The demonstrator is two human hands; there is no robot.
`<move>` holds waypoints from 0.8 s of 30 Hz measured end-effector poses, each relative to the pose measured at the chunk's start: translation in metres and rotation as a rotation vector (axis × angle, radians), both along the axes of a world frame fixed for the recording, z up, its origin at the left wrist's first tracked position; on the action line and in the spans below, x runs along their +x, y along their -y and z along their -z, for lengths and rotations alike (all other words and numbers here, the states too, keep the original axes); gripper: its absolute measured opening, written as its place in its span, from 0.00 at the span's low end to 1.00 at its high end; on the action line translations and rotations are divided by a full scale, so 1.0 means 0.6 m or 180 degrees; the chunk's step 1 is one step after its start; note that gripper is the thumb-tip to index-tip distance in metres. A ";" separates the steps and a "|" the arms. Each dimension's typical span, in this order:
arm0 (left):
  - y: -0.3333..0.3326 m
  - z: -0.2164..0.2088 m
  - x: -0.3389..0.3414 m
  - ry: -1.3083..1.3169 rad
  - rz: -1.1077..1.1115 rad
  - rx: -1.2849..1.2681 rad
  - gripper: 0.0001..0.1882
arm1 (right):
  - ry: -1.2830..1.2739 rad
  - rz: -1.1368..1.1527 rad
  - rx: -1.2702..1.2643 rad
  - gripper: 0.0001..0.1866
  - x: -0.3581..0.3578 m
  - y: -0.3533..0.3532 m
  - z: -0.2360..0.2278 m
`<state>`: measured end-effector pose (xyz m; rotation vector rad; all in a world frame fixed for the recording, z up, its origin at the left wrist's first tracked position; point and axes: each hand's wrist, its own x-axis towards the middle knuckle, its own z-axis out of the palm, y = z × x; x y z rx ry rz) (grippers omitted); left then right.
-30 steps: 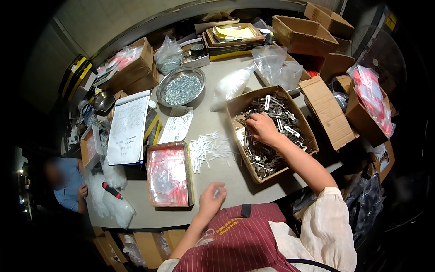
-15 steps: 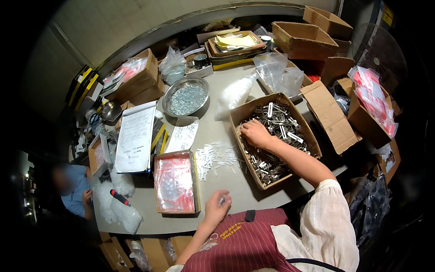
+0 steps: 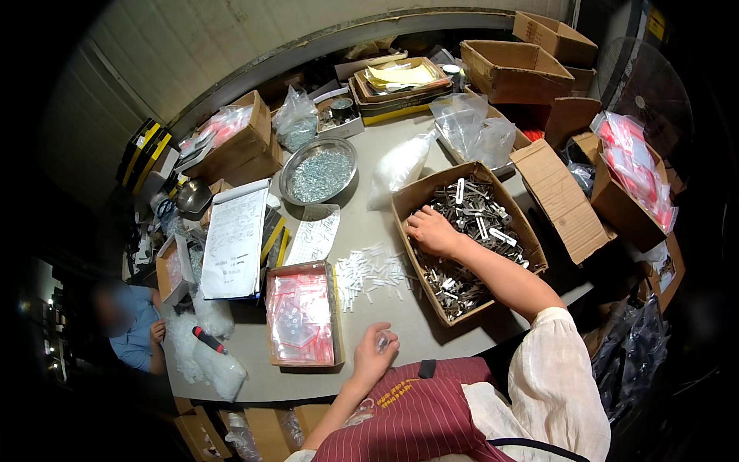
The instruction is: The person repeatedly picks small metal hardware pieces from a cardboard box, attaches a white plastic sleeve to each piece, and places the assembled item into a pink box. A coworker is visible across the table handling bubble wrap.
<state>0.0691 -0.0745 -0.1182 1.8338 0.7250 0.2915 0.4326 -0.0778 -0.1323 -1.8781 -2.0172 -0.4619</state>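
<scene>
My right hand (image 3: 433, 230) reaches into a cardboard box (image 3: 454, 316) of flat slotted metal pieces (image 3: 493, 202), close to the box's left wall. Its fingers are curled down, and what they grip is hidden. Low over the table's front edge, my left hand (image 3: 372, 356) is closed loosely around a small clear, shiny piece (image 3: 382, 339); its exact kind does not show. Between the boxes lies a loose pile of short white sticks (image 3: 368, 271). Left of my left hand stands an open box of red-edged clear plastic bags (image 3: 302, 314).
Beyond the pile are a metal bowl of small screws (image 3: 319, 171) and a white-filled bag (image 3: 400, 165). A clipboard with papers (image 3: 234, 242) and a red-black screwdriver (image 3: 208, 339) lie left. Cardboard boxes (image 3: 516, 71) crowd the back right. A person in blue (image 3: 132, 331) is at far left.
The whole view has shifted slightly. My right hand stays at the box's left side, and my left hand still holds the small clear piece.
</scene>
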 end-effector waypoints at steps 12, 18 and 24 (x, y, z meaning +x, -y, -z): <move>-0.031 -0.105 0.048 0.0691 -0.0306 0.1092 0.13 | -0.3221 -0.0430 0.0091 0.07 -0.190 0.093 -0.252; -0.036 -0.131 0.072 0.1109 -0.0156 0.1097 0.18 | -0.2184 -0.0513 0.0029 0.06 -0.263 0.108 -0.251; -0.030 -0.124 0.066 0.1073 -0.0117 0.1045 0.18 | -0.1070 -0.0163 -0.0018 0.09 -0.300 0.106 -0.256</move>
